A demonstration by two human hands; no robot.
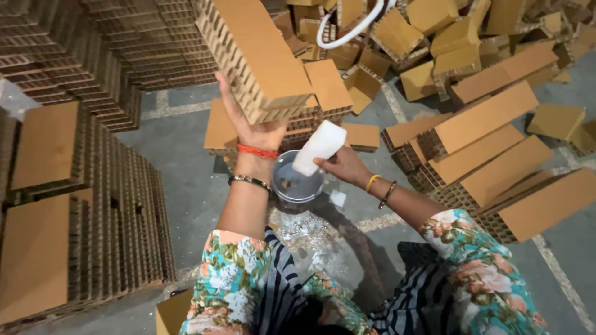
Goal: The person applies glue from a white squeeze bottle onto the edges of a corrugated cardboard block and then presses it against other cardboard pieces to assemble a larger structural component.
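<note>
Cardboard honeycomb block [257, 56] raised on left hand [257, 127] — white block [320, 147] in right hand [344, 166].

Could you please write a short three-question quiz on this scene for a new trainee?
1. What does the left hand hold up?
2. True or false: the right hand holds a white block over the round grey bowl on the floor.
3. Where do the neat stacks of honeycomb cardboard stand: A) to the person's left, B) inside the bowl, C) on the person's lap?

Key:
1. A brown honeycomb cardboard block, lifted above the bowl.
2. True.
3. A; loose pieces lie scattered to the right.
</note>
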